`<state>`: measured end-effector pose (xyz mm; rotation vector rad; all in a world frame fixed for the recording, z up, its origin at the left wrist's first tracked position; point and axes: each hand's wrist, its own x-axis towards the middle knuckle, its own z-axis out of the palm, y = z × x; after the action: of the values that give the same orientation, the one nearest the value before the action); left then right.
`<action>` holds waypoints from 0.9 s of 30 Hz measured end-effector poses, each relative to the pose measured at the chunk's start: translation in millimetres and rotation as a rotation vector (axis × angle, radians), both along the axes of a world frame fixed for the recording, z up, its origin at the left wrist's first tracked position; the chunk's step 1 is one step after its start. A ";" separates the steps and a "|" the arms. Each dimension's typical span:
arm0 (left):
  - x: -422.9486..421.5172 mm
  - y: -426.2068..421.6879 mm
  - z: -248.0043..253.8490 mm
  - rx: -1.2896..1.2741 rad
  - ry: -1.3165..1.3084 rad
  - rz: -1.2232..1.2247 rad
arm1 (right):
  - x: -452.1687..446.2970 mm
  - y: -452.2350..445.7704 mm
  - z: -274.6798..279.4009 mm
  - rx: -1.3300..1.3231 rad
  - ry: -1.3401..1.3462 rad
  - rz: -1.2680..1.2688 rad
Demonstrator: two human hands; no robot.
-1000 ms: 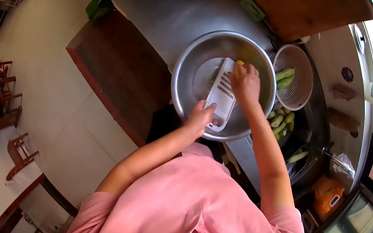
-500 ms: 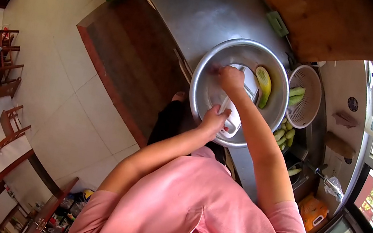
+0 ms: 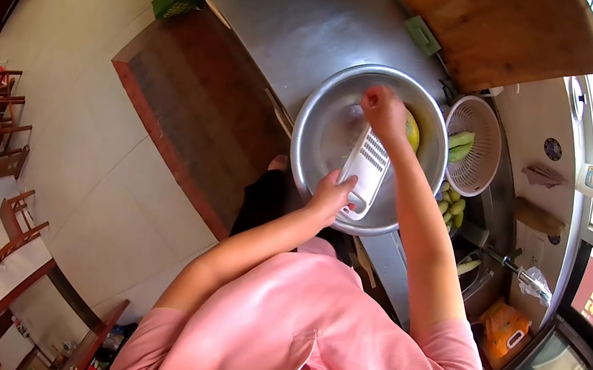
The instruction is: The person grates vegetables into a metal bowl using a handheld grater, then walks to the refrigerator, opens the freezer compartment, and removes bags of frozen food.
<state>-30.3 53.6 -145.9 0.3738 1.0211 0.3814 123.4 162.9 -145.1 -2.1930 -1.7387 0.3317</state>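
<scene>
At the basin's [image 3: 318,132] near rim, your left hand [image 3: 330,197] grasps a white grater [image 3: 367,164]. Your right hand [image 3: 387,114], grip unclear, hides its top and partly covers a yellow vegetable [image 3: 413,132]

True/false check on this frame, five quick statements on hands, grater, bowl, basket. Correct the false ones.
1. The left hand holds the white grater. True.
2. The yellow vegetable lies inside the metal bowl. True.
3. The slotted basket holds green vegetables. True.
4. The right hand is in the slotted basket. False: the right hand is over the metal bowl.
5. The sleeves are blue. False: the sleeves are pink.
</scene>
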 end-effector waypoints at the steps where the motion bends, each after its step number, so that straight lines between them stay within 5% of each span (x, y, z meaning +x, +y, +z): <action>1: -0.5 -0.3 0.3 -0.015 -0.003 0.003 | 7.2 -2.1 8.7 0.153 0.259 -0.077; 5: -1.4 -0.1 0.1 -0.020 -0.033 -0.011 | 25.3 -13.8 57.6 0.100 1.763 -0.259; 7: 0.5 0.8 2.4 -0.030 -0.017 0.006 | 21.1 -26.5 74.0 0.135 2.127 0.025; 11: -0.4 2.0 -3.4 -0.048 -0.015 -0.027 | 14.4 -51.5 87.4 0.143 2.347 0.125; 19: -3.6 5.4 4.9 -0.018 0.032 -0.062 | 40.1 -112.6 83.0 0.311 2.353 -0.003; 27: -4.5 7.6 11.0 0.002 0.004 -0.099 | 68.6 -172.1 90.0 0.423 2.007 -0.360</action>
<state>-34.8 61.2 -134.9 0.4256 1.0021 0.2923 192.0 -9.2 -55.0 -0.7767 -0.1745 1.2435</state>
